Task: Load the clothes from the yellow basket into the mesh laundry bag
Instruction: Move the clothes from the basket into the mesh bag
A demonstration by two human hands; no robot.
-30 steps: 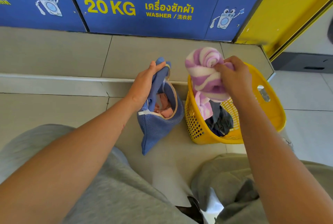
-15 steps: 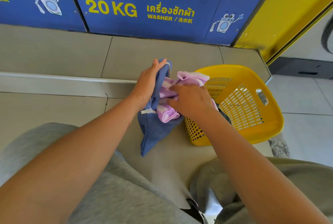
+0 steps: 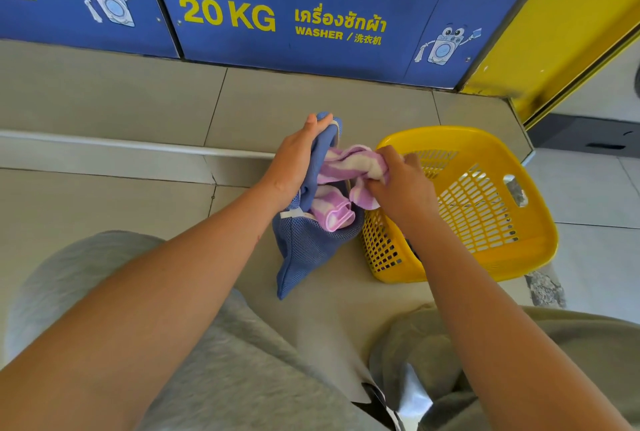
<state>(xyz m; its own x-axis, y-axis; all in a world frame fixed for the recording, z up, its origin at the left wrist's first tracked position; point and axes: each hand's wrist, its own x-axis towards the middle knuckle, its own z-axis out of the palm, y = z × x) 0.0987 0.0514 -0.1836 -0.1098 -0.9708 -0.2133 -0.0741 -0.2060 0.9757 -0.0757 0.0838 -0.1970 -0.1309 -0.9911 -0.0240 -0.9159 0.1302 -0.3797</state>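
Beige tiled floor with a raised step, blue washer panels across 12 o'clock reading "20 KG WASHER", yellow panel at 1-2 o'clock. Person seated or crouched, grey-clad knees at 7 and 5 o'clock.

Left hand: forearm runs in from 8 o'clock, wrist bent, fingers and thumb closed in a pinch on the upper rim of the mesh laundry bag, lifting it so the mouth gapes toward 3 o'clock. Bag is blue mesh, hangs from the hand, pointed bottom corner resting on the floor toward 6 o'clock of the hand.

Right hand: forearm in from 5 o'clock, crossing over the near rim of the yellow basket. Fingers curled tight around a bunched purple-and-white striped cloth, knuckles up, at the bag mouth. Cloth sits between the two hands, at 9 o'clock of the right hand; lower part already inside the bag, upper fold above the rim, touching the left hand's side of the bag.

Basket just beside the bag at its 3 o'clock, tilted, open lattice wall facing camera; one handle slot visible. Contents mostly hidden by the right arm, only a dark scrap visible.

Count: one bag, one basket, one striped cloth, two hands.
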